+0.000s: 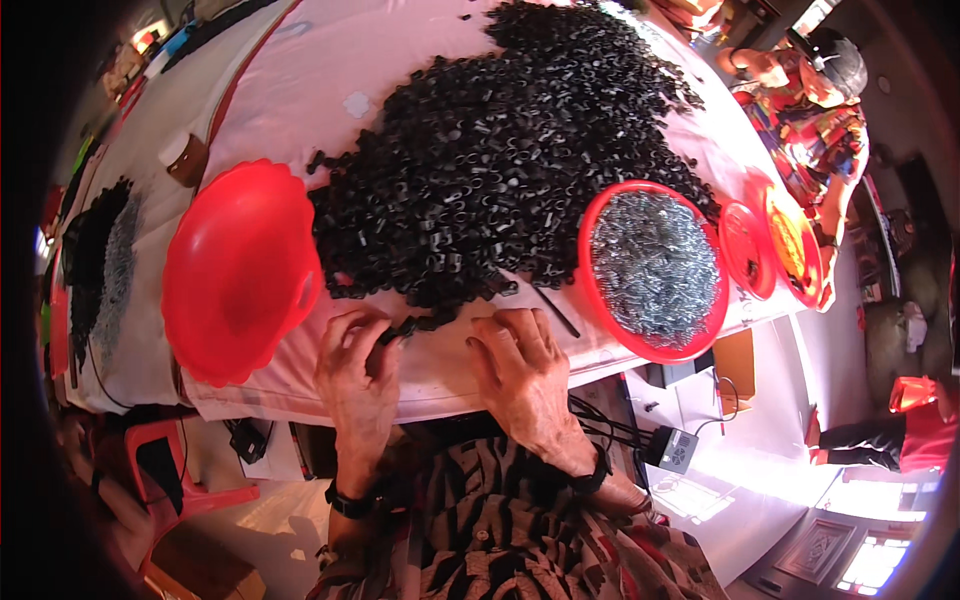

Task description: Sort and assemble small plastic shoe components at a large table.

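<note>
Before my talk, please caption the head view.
Bare left hand and right hand near a heap of small black curved pieces.

Left grip (357, 368) at small black pieces (428, 321), right grip (522, 375) near a black stick (557, 312), black heap (480, 180) beyond

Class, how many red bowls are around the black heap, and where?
4: a scalloped bowl left of the heap, a bowl of silvery metal pieces to its right, then a small bowl and a sunlit bowl farther right. More may be hidden.

Left hand (357, 368), right hand (524, 378) (both curled).
</note>
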The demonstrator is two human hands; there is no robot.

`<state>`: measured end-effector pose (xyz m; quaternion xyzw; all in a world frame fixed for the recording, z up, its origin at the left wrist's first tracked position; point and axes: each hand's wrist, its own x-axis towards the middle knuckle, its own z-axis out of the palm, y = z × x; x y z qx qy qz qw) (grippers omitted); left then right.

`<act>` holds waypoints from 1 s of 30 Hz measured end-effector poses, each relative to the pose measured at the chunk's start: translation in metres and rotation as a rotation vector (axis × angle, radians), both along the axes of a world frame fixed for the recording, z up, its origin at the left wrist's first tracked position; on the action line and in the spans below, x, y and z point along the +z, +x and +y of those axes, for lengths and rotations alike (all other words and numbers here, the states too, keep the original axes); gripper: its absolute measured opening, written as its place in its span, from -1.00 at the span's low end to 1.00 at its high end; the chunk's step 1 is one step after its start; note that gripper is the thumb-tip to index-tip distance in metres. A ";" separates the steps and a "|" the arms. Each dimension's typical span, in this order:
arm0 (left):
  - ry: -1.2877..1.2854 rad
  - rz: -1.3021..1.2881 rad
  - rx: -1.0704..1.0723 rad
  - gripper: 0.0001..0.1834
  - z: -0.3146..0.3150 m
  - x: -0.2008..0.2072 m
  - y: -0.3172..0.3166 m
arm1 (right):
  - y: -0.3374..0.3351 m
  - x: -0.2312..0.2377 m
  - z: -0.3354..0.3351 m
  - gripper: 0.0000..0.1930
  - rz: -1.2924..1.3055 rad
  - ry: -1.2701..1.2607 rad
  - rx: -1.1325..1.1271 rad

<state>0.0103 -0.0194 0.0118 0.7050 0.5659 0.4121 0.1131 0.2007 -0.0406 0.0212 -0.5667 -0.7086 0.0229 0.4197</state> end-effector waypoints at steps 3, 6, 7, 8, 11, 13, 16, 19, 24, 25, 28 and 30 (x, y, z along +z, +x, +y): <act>-0.011 0.003 0.004 -0.70 -0.001 0.001 -0.001 | 0.025 0.012 -0.006 -0.83 -0.044 0.016 -0.045; -0.012 -0.005 -0.004 -0.69 -0.001 0.000 -0.001 | 0.060 0.026 -0.010 -0.85 -0.045 -0.029 -0.155; -0.010 -0.012 -0.008 -0.69 0.000 0.000 -0.001 | 0.073 0.031 -0.010 -0.86 -0.067 -0.049 -0.193; 0.006 -0.002 -0.019 -0.69 0.001 0.000 0.001 | 0.086 0.034 -0.011 -0.87 -0.045 -0.110 -0.223; 0.011 -0.005 -0.017 -0.69 -0.001 0.001 0.001 | 0.109 0.036 -0.005 -0.86 -0.074 -0.151 -0.191; 0.004 -0.023 -0.020 -0.69 -0.001 0.001 0.002 | 0.113 0.035 0.002 -0.87 -0.091 -0.131 -0.184; 0.030 0.021 -0.017 -0.69 0.000 -0.001 0.000 | 0.112 0.036 0.011 -0.88 -0.137 -0.127 -0.183; -0.002 -0.013 -0.008 -0.68 -0.001 -0.002 0.000 | 0.109 0.041 0.015 -0.88 -0.232 -0.186 -0.231; 0.040 0.012 -0.019 -0.68 0.001 0.002 0.002 | 0.115 0.041 0.017 -0.89 -0.323 -0.305 -0.273; 0.040 0.013 -0.021 -0.68 0.001 0.002 0.003 | 0.115 0.040 0.017 -0.89 -0.337 -0.313 -0.272; 0.020 0.011 -0.004 -0.69 -0.001 -0.001 0.000 | 0.113 0.034 0.021 -0.90 -0.340 -0.308 -0.246; 0.041 0.018 -0.003 -0.68 -0.002 -0.003 -0.002 | 0.110 0.031 0.020 -0.90 -0.332 -0.298 -0.229</act>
